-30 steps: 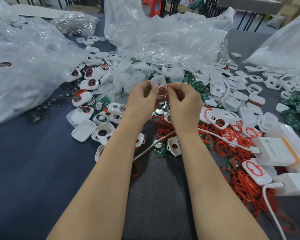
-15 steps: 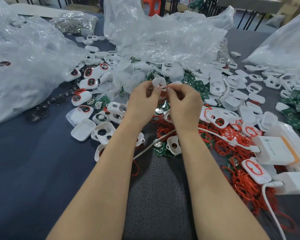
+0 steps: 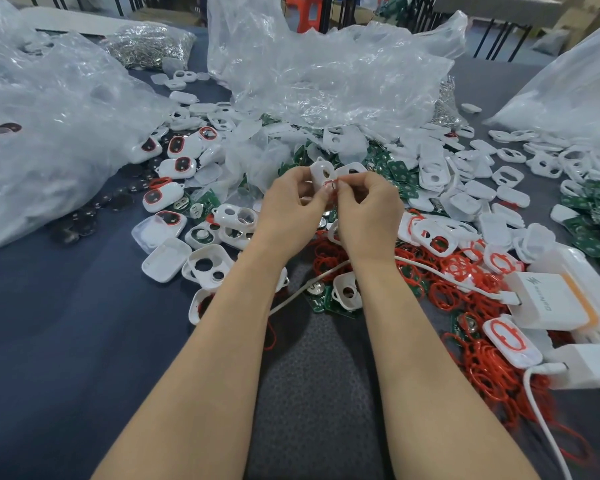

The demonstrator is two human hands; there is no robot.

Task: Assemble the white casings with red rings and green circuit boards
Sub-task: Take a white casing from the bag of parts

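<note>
Nearest me, my two bare forearms reach out over the blue table cloth [image 3: 66, 341]. A white cable [image 3: 298, 294] runs under my wrists towards a white charger block [image 3: 547, 299] on the right. It carries a grey logo and a line of lettering set sideways, too small for me to read with certainty. Beside it spreads a heap of loose red rings [image 3: 482, 368], and just left of my arms lie empty casings [image 3: 210, 266].

My left hand [image 3: 291, 209] has its fingers curled round a white casing [image 3: 321, 172], held up off the table at the middle of the view. My right hand [image 3: 369, 211] pinches a red ring [image 3: 329, 184] against the casing's lower edge. A second ago there was a gap between my hands with the ring showing in it; now my right fingertips meet my left thumb, and the casing sits a little lower.

Beyond my hands lie green circuit boards [image 3: 398, 169] among more white shells, and to the left some casings already fitted with rings [image 3: 179, 166]. Farther back are crumpled clear plastic bags [image 3: 326, 74] and a bag of small metal parts [image 3: 146, 45].
</note>
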